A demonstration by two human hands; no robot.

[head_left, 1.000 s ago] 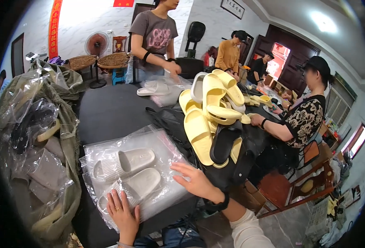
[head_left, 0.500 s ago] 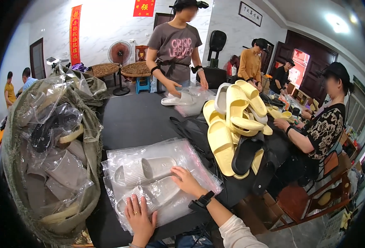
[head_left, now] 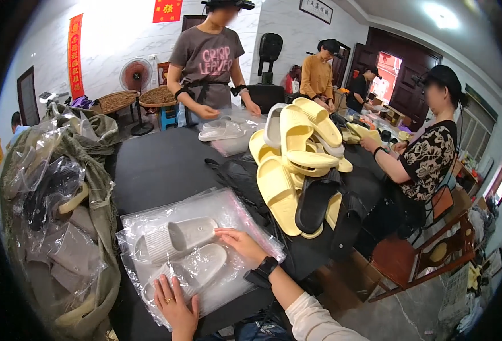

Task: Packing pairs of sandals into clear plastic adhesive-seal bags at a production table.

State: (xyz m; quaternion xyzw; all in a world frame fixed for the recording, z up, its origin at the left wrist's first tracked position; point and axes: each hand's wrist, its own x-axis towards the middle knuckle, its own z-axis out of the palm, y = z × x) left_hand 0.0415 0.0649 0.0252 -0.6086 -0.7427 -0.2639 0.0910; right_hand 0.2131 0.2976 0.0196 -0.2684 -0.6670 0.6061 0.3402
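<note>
A clear plastic bag (head_left: 239, 213) lies on the black table (head_left: 160, 165) in front of me, with a pair of white slippers (head_left: 185, 250) inside it. My left hand (head_left: 175, 304) rests flat on the bag's near edge, beside the lower slipper. My right hand (head_left: 242, 245) presses on the bag's right side, touching the slippers through the plastic; it wears a black wrist device. Neither hand grips anything.
A heap of yellow, white and black slippers (head_left: 296, 165) rises right of the bag. A large sack of bagged slippers (head_left: 57, 221) stands at my left. A person in a grey shirt (head_left: 208, 62) works at the table's far end, a seated person (head_left: 427, 153) at the right.
The view has shifted so the bag sits more central. My right hand slid slightly down and right over the bag; my left hand stays on the near edge.
</note>
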